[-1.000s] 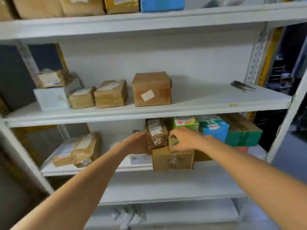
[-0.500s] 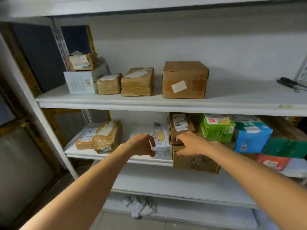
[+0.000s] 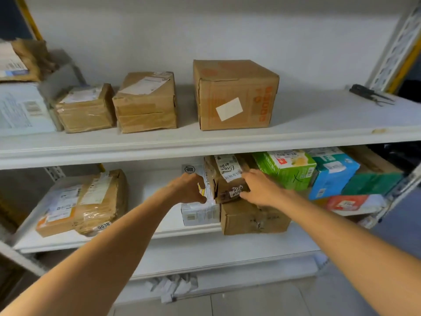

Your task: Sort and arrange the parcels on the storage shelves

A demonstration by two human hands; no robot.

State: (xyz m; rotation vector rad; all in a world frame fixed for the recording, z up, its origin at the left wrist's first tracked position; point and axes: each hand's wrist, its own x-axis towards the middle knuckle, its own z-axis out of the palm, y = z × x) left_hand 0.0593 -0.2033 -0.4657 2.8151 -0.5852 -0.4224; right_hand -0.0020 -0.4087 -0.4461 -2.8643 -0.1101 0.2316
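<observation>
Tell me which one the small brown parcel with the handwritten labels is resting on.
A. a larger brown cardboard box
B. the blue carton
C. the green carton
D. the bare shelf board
A: the small brown parcel, gripped by the right hand, sits on top of the larger brown cardboard box; the left hand holds the white parcel beside it.

Upper shelf (image 3: 319,117): bare stretch R of big brown box (image 3: 234,94), out to pliers (image 3: 371,96) far R; L half packed w/ small cartons (image 3: 145,103). Lower shelf (image 3: 57,245): open gap btwn padded parcels (image 3: 91,201) at L and upright white parcel (image 3: 198,173) mid. R of that blocked: small taped box (image 3: 227,179), green box (image 3: 287,169), blue box (image 3: 332,176), tight together.
</observation>
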